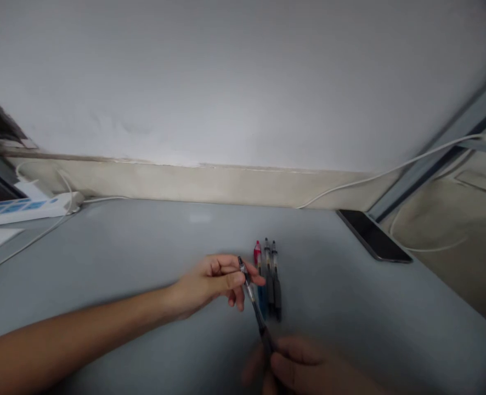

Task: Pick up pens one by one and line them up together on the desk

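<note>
A dark pen (254,304) with a clear section slants between my two hands above the table. My left hand (218,280) pinches its upper end between thumb and fingers, near the black push button. Lower down, my right hand (304,365) has its fingers closed around the other end; that hand is dim and blurred, and the pen's tip is hidden. Just beyond lie three more pens side by side: one with a pink-red top (258,252) and a blue lower part, and two black-and-clear pens, a middle one (268,274) and a right one (276,274).
The grey table (144,241) meets a pale wall (243,99) at the back. A black phone (372,235) lies at the right edge. At the left is a white power strip (57,206) with cables. A white cable (362,181) runs up a metal post at right.
</note>
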`<action>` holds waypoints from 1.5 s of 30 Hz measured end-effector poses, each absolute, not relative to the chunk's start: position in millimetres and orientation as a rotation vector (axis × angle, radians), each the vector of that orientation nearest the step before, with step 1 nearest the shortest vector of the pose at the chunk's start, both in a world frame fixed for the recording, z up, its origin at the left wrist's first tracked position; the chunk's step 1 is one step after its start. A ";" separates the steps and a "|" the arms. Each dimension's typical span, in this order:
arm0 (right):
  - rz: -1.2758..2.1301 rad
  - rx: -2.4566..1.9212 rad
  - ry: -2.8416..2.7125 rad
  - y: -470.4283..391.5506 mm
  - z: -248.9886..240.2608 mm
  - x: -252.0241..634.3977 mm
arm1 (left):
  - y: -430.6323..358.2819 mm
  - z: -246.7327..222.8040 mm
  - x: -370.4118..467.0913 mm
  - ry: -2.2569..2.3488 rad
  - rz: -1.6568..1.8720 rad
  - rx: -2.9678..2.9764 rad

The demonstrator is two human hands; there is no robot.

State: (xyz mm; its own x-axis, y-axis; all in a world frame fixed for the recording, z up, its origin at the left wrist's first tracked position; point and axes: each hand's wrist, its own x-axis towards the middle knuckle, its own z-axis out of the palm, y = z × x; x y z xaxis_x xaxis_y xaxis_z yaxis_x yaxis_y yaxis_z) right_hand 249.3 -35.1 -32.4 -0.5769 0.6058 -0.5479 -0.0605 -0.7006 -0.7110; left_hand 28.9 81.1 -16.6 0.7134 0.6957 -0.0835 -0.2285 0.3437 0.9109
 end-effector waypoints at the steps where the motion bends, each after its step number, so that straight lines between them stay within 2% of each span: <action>1: 2.301 -1.163 -0.918 -33.6 -33.6 248.6 | 80.8 -17.7 28.6 0.504 0.645 1.043; 16: 2.244 -1.280 -1.069 -27.0 -37.8 243.9 | 76.8 -21.1 29.7 0.517 0.660 0.971; 36: 2.447 -0.977 -0.825 -21.2 -52.5 246.9 | 78.6 -25.1 28.6 0.303 0.638 0.822; 45: 2.368 -1.167 -0.859 -25.3 -50.8 249.9 | 76.1 -21.2 31.3 0.432 0.694 0.825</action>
State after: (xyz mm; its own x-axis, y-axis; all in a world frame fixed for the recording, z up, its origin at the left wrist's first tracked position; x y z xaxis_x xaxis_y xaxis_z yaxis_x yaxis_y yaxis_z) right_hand 249.9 -25.3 -50.8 -0.5920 0.5566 -0.5829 -0.0531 -0.7486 -0.6609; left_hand 31.3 76.1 -21.2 0.7016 0.7074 -0.0853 -0.3895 0.4810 0.7854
